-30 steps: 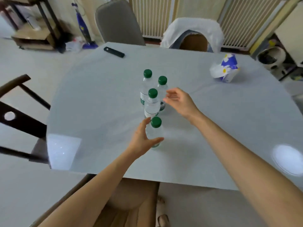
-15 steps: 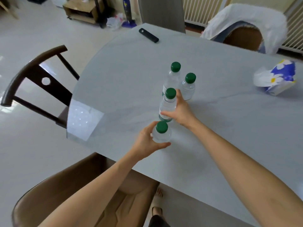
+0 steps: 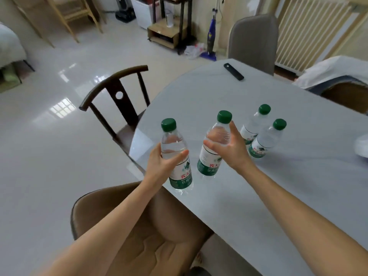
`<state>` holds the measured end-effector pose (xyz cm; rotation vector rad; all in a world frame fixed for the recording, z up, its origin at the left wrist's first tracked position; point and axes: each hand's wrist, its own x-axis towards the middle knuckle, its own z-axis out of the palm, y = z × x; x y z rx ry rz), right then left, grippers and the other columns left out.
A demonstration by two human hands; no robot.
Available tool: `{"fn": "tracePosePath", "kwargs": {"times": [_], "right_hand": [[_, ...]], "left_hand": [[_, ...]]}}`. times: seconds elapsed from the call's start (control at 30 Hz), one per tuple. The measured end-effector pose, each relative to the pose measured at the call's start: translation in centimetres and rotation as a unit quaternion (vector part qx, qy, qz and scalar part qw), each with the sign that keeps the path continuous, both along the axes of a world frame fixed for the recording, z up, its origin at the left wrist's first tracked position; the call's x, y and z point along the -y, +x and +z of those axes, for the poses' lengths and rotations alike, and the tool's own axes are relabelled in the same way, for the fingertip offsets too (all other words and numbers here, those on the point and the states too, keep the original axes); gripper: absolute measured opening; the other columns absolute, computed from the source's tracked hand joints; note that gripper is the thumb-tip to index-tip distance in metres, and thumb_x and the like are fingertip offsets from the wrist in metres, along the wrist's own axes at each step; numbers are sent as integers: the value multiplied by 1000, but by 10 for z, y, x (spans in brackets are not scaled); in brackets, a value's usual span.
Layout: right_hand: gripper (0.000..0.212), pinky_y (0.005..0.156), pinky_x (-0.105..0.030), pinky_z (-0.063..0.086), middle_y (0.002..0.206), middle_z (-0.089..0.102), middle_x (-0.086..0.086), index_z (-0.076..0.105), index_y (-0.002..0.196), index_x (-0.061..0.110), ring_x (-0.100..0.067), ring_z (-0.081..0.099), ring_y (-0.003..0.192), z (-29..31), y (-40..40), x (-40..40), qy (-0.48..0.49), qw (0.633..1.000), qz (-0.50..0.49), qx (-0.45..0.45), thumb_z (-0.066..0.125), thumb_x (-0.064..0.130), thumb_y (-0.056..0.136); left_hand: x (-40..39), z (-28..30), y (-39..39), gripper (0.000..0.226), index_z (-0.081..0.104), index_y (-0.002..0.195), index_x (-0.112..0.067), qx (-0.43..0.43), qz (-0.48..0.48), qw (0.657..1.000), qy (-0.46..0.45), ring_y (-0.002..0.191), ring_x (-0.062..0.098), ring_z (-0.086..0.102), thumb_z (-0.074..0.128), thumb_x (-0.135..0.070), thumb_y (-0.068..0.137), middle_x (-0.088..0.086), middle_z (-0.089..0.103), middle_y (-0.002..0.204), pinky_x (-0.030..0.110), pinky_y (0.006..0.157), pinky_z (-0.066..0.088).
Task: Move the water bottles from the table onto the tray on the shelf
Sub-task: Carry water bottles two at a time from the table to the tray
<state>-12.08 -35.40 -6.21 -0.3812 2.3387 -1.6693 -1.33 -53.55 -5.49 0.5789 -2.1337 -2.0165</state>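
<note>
Several clear water bottles with green caps are in view. My left hand [image 3: 163, 164] grips one bottle [image 3: 175, 154] and holds it up over the table's left edge. My right hand [image 3: 229, 148] grips a second bottle [image 3: 216, 144], lifted just above the grey table [image 3: 278, 186]. Two more bottles [image 3: 253, 126] [image 3: 266, 140] stand upright together on the table, right of my right hand. The tray and shelf are not visible.
A black remote [image 3: 233, 71] lies at the table's far side. A dark wooden chair [image 3: 117, 100] stands left of the table, a brown padded chair [image 3: 139, 226] below me, a grey chair [image 3: 253, 38] beyond. A low wooden stand [image 3: 167, 32] sits across the glossy floor.
Both hands closed round a bottle each and lifted them off the table toward the left. The view swung left, showing more floor.
</note>
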Motion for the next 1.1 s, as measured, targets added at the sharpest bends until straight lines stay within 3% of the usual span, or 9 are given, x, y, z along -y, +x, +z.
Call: {"fn": "tracePosePath", "kwargs": {"times": [0.1, 0.23, 0.33, 0.43, 0.5, 0.67, 0.8, 0.93, 1.1], "right_hand": [[50, 72, -17, 47, 97, 67, 10, 52, 108, 27, 4, 65, 83, 29, 19, 42, -63, 998, -4, -17, 75, 44, 67], [38, 74, -28, 50, 91, 66, -1, 55, 99, 19, -7, 64, 80, 54, 49, 111, -103, 994, 23, -27, 71, 37, 71], [41, 70, -22, 52, 85, 65, 7, 56, 97, 19, -3, 64, 77, 72, 82, 175, -123, 990, 57, -33, 71, 42, 67], [33, 67, -12, 50, 86, 67, 15, 59, 90, 30, 3, 64, 82, 90, 129, 251, -129, 986, 94, -55, 70, 47, 64], [27, 68, -14, 47, 84, 66, 18, 58, 88, 31, 7, 61, 83, 96, 164, 305, -127, 983, 114, -69, 72, 42, 67], [44, 77, -29, 46, 93, 65, 5, 58, 97, 17, -8, 61, 91, 100, 243, 424, -114, 978, 161, -65, 69, 48, 68], [42, 79, -34, 49, 101, 68, 5, 55, 109, 21, -15, 65, 96, 105, 279, 503, -98, 971, 217, -28, 72, 42, 76], [41, 68, -30, 49, 97, 70, 7, 53, 113, 25, -17, 70, 87, 103, 296, 589, -84, 961, 264, -13, 74, 34, 78], [37, 65, -29, 50, 95, 71, 7, 55, 110, 26, -12, 70, 84, 86, 297, 710, -76, 944, 320, -5, 75, 30, 78]], "left_hand": [[42, 25, 25, 45, 66, 105, -23, -25, 53, 998, 5, 91, 16, 72, 79, -35, 63, 0, 76, 97, 36, 81, 57], [108, 54, 74, 29, 69, 100, -25, -53, 117, 992, 2, 86, 12, 73, 78, -19, 73, -4, 76, 92, 30, 75, 55], [165, 70, 119, 23, 69, 95, -26, -72, 163, 984, -11, 84, 15, 73, 77, -14, 76, -3, 76, 89, 32, 74, 57], [229, 78, 173, 19, 67, 97, -21, -86, 199, 976, -27, 86, 21, 72, 73, -12, 81, 5, 73, 93, 40, 79, 58], [277, 80, 210, 18, 67, 98, -17, -85, 210, 974, -30, 87, 25, 71, 72, -12, 82, 9, 72, 94, 42, 80, 57], [390, 94, 296, 18, 68, 94, -22, -82, 244, 965, -55, 82, 20, 72, 74, -14, 79, 3, 73, 89, 36, 74, 55], [464, 100, 352, 19, 64, 94, -30, -77, 281, 953, -88, 85, 12, 69, 75, -24, 80, -4, 71, 92, 33, 74, 54], [533, 92, 383, 31, 65, 96, -31, -69, 323, 940, -81, 80, 1, 70, 76, -38, 68, -7, 73, 93, 21, 65, 51], [629, 66, 390, 33, 66, 97, -33, -39, 367, 927, -67, 85, 6, 70, 80, -37, 67, -4, 74, 95, 21, 65, 50]]}}
